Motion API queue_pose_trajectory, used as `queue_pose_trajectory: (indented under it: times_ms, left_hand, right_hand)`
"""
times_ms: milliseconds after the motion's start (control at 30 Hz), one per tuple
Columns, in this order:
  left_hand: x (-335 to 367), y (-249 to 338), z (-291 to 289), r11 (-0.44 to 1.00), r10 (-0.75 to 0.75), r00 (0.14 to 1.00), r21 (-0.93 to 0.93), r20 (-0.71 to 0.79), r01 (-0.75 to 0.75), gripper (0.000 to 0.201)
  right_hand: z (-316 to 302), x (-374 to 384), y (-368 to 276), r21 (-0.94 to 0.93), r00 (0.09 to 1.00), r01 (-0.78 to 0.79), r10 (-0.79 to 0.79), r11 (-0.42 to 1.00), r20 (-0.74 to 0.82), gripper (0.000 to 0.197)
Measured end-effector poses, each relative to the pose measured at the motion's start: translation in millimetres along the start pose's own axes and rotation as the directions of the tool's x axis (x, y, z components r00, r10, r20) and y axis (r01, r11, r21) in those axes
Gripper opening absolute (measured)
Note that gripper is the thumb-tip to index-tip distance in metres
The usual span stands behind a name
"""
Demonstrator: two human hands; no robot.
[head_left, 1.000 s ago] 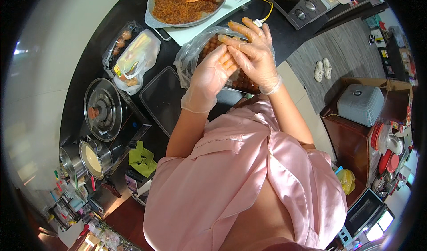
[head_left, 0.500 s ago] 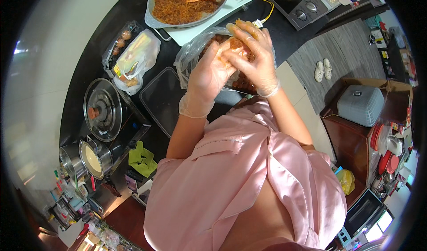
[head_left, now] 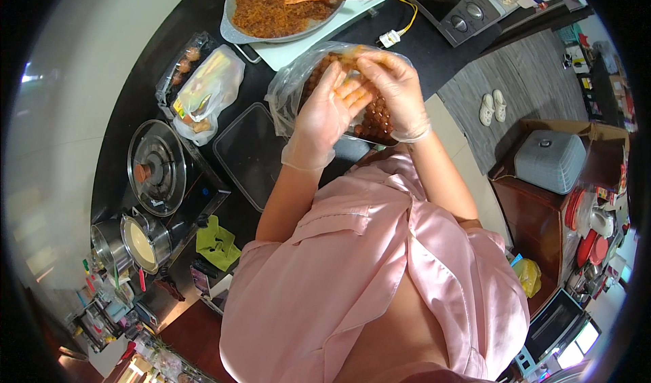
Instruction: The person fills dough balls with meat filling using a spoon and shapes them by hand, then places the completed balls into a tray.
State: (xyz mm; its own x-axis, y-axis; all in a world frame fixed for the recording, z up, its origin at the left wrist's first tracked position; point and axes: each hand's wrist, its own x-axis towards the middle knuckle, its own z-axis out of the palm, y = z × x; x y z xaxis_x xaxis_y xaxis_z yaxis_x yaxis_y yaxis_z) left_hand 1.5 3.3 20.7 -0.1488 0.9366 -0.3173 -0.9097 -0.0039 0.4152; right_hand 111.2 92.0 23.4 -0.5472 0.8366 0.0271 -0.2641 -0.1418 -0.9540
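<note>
Many brown balls (head_left: 378, 118) sit by the front edge of the surface (head_left: 435, 61); we seem mid-shaping, left fingers (head_left: 358, 98) spread, right fingers (head_left: 381, 79) curled, hold unclear; next likely calls for light pressure.

Speckled grey pan (head_left: 281, 38) with a matt coating, holding rough, shredded brown filling (head_left: 271, 11). Below the pan, thin, wrinkled, translucent plastic gloves (head_left: 308, 156) cover the left hand (head_left: 322, 115) and right hand (head_left: 400, 94), near smooth, glossy brown balls (head_left: 375, 122). Farther below it, a pink garment (head_left: 305, 281) of satiny cloth (its folds catch the light). Below-left of it, a crinkly plastic bag (head_left: 215, 88) and a shiny glass lid (head_left: 157, 168).
</note>
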Motion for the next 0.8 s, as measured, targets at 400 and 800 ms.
queue_pose_trajectory:
  times_ms: [400,800]
  left_hand:
    - [8.3,5.5,1.6,0.995,0.022,1.000,0.099,-0.004,-0.022,0.062]
    - [-2.9,9.1,-14.7,0.967,0.013,0.982,-0.251,0.189,0.035,0.092]
  right_hand:
    - [-8.8,8.6,-9.1,-0.570,0.785,0.617,-0.374,0.543,0.494,0.038]
    - [-18.8,-2.0,-12.8,-0.742,0.827,0.556,-0.162,0.373,0.538,0.060]
